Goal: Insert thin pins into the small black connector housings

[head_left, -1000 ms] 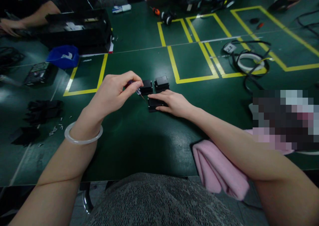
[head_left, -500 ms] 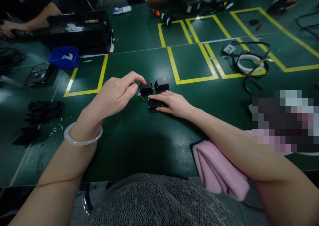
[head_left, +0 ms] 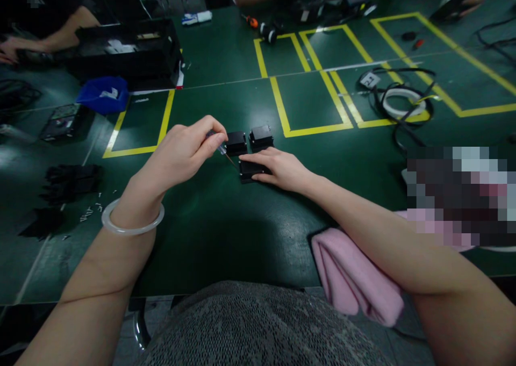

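My left hand [head_left: 193,145] is closed round the handle of a screwdriver [head_left: 222,150]. The thin shaft slants down to the left end of a small black box-shaped part [head_left: 249,169], where silvery screw heads show. With thumb and fingers, my right hand [head_left: 282,168] grips that part from the right and holds it against the table, covering some of it. Just beyond stand two similar black parts, a left one [head_left: 236,142] and a right one [head_left: 261,136], both with small screws at their ends. Whether the screwdriver tip sits in a screw is too small to tell.
Loose screws [head_left: 86,214] and a pile of black parts [head_left: 72,180] lie at left. A blue bin [head_left: 104,94] stands before a long black box [head_left: 124,59]. Coiled cables [head_left: 407,100] lie at right, and a pink cloth [head_left: 355,274] hangs over the front edge. Other people work opposite.
The forefinger of my left hand has drawn back from the nearby black part and curled in at the screwdriver handle. My right hand and the black parts have stayed in place.
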`<state>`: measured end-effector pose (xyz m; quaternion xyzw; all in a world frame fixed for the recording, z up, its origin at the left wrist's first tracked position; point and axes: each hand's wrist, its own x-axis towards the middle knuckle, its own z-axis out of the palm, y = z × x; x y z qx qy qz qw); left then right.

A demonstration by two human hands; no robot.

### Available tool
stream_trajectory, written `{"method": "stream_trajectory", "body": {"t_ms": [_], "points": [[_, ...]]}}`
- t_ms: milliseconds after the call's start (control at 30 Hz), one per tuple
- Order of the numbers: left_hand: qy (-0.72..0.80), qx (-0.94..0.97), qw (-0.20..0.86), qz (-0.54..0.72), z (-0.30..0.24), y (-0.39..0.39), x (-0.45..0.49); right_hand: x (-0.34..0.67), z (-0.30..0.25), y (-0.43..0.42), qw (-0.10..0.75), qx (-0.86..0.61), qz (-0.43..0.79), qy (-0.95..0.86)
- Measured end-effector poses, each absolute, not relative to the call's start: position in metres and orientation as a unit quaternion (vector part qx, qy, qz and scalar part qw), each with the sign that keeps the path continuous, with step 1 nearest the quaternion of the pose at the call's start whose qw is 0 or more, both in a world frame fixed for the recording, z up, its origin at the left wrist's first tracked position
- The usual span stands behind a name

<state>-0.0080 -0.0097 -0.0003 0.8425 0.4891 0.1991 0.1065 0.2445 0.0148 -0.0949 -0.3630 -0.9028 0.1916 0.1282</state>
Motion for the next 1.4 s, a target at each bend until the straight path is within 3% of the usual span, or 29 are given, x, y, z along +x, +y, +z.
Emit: {"method": "stream_trajectory", "body": {"t_ms": [500, 1033, 1400], "points": [[0.481, 0.849, 0.06, 0.21, -0.0019, -0.0144, 0.0002, 0.245, -0.0934, 0.0144, 0.134, -0.361, 0.194, -0.902], [0.484, 0.83, 0.158, 0.227, 0.0008, -0.0128, -0.003, 0.2449, -0.0947, 0.015, 0.131, -0.36, 0.184, -0.905], [0.484, 0.835, 0.107, 0.237, -0.0025, -0.0107, 0.0001, 0.2443, -0.0925, 0.0145, 0.127, -0.364, 0.188, -0.903]]}}
